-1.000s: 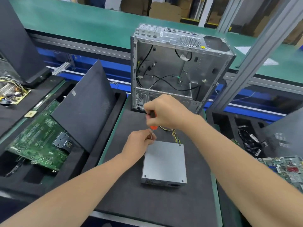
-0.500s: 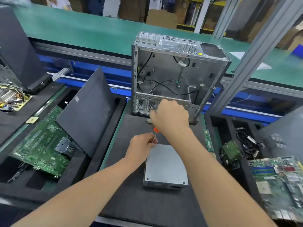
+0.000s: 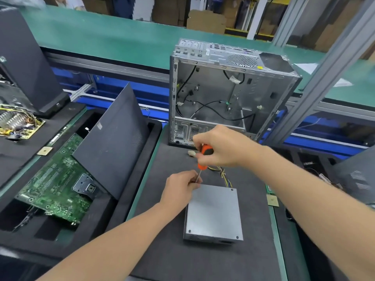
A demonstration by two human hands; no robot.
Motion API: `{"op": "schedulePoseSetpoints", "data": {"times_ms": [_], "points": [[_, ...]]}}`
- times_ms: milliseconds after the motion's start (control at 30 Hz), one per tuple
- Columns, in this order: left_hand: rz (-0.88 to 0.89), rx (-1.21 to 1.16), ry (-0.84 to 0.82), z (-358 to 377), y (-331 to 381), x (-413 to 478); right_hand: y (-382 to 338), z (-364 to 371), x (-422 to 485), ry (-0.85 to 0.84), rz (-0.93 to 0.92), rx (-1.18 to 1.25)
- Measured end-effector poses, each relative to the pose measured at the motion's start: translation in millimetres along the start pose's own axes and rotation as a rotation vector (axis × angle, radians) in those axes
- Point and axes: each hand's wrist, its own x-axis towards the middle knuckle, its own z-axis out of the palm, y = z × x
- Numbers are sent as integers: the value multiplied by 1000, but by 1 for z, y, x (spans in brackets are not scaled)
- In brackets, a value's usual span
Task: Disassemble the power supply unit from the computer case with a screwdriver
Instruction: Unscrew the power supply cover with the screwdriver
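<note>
1. We see the right hand (image 3: 221, 147) closed around the orange and black handle of the screwdriver (image 3: 205, 155). All its fingers are curled tightly on the handle. The tool stands almost upright, with its tip pointing down.
2. The left hand (image 3: 180, 187) is just below the right hand and nearer to us. It pinches the thin metal shaft of the screwdriver between the thumb and the fingertips, and the other fingers are curled in. We cannot see the tip, because this hand hides it.
3. The power supply (image 3: 215, 216) is a grey metal box and lies flat on the black mat (image 3: 203, 260). It is out of the case. The left hand rests at its far left corner, and the rest of the box is to the right of this hand and nearer to us.
4. A bundle of coloured wires (image 3: 223, 173) comes out of the far side of the box and passes under the right hand.
5. The computer case (image 3: 233, 94) stands upright beyond the right hand, with its open side toward us and black cables inside. We cannot tell if the hand touches it.
6. A small white connector (image 3: 190, 153) lies on the mat just left of the right hand.
7. Well to the left of the left hand, a green circuit board (image 3: 54, 183) lies in a black tray (image 3: 97, 226). A dark panel (image 3: 113, 142) leans over the board.
8. To the right of the right forearm lies a small square chip (image 3: 272, 199).
</note>
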Motion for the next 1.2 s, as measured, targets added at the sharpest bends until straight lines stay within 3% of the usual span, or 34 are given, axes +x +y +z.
{"op": "schedulePoseSetpoints", "data": {"times_ms": [100, 200, 267, 400, 567, 667, 767, 900, 967, 1200], "points": [[-29, -8, 0, 0, 3, -2, -27, 13, -3, 183, 414, -307], [-40, -4, -14, -2, 6, -2, -44, 20, 3, 229, 724, -227], [-39, -5, -21, -3, 6, -2, -48, 27, 7, 224, 787, -91], [-45, -16, -57, -5, 2, 1, -38, 31, 13, 216, 654, 56], [-11, -25, -60, -5, -1, 0, -8, 12, 12, 18, 148, 54], [23, -14, -38, -5, -1, -1, 5, 3, 5, -41, -28, 115], [13, 1, -18, -3, 2, -4, 4, 1, -7, 5, 37, 69], [-24, 11, -10, -2, 7, -5, -16, 4, -17, 134, 444, -281], [-37, 11, -16, -4, 9, -5, -30, 4, -15, 114, 594, -274], [9, -16, -141, -17, 6, 0, -41, -1, -11, 4, 515, 78]]}}
